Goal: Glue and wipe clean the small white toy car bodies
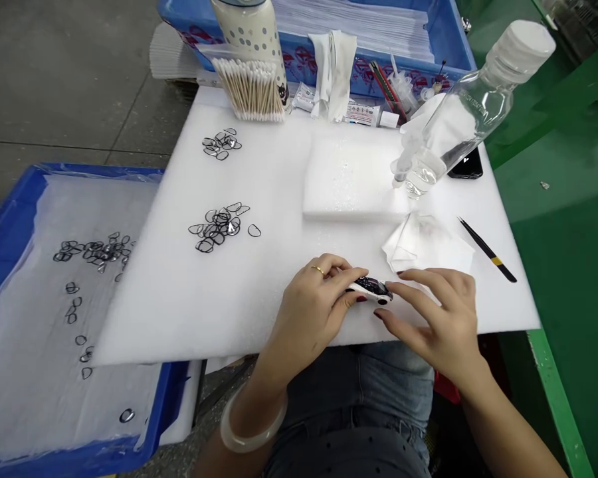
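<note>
A small white-and-black toy car (372,287) is pinched at its left end between the thumb and forefinger of my left hand (316,299). My right hand (438,315) is on the car's other side, thumb and fingers apart, its forefinger close to or touching the car's right end. Just behind my right hand is a crumpled white cloth (426,245). Black tweezers (488,251) with a yellow band lie to the right. On the left of the white foam sheet (274,272) are two piles of thin black rings, a nearer one (218,227) and a farther one (222,144).
A foam block (356,174) stands mid-sheet, beside a tilted clear bottle (471,113). Along the back are cotton swabs (252,89), a dotted cup (256,33), glue tubes (363,113) and a blue bin (299,56). A blue tray (10,222) holding more rings sits lower left.
</note>
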Demonstrator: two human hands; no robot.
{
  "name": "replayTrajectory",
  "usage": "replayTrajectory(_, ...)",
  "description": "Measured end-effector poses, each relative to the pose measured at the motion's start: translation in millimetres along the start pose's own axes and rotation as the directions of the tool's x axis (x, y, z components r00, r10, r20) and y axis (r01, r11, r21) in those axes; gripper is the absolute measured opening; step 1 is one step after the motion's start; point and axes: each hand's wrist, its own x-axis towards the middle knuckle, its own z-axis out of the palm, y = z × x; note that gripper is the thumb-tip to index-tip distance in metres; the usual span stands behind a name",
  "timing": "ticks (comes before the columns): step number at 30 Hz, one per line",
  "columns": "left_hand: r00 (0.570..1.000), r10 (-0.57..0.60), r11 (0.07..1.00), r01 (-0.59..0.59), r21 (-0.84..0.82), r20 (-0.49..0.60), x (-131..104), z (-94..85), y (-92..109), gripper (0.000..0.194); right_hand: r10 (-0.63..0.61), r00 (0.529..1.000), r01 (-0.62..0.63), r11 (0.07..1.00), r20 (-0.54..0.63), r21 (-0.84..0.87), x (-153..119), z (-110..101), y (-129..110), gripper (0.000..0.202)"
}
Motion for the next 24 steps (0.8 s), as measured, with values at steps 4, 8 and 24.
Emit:
replayTrajectory(4,1.0,-0.006,1.0,0.006,0.001,0.006,0,-0.7,0,0.026,0.003,1.0,-0.003,1.0,-0.03,0.001,-9,13,-11,0.021)
replayTrajectory(8,1.0,-0.012,1.0,0.012,-0.006,0.015,-2,-1.5,0,0.025,-0.028,1.0,0.028,1.0,-0.015,-0.006,-7,10,-7,0.023)
replayTrajectory(24,0.999,-0.026,1.0,0.026,0.0,0.032,-7,-4.4,-1,0.041,0.48,0.86,-0.465,0.877,-0.174,0.124,-23,-20,61,0.055)
